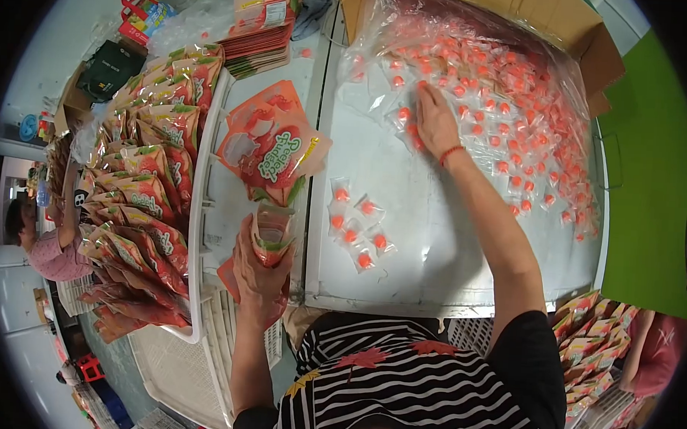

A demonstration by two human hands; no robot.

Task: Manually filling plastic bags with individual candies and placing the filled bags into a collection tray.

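Observation:
My left hand point(260, 271) is wrapped round an upright red and green printed pouch point(272, 238), whose mouth gapes at the top. My right hand point(437, 125), a red band at its wrist, reaches over the white table point(403, 252). Its fingers are stretched out and lie against small clear packets point(406, 116), each with a round orange-red piece inside. Nearer me, several such packets point(350, 235) form a separate group. Flat printed pouches point(274, 146) lie beyond my left hand, overlapping one another.
A white crate point(197, 269) full of filled pouches point(149, 183) stands at left. A stack of flat pouches point(259, 46) is behind it. Packets spill from a clear bag point(376, 5) in a cardboard box point(589, 41). Other people point(54, 255) are at the left and right edges.

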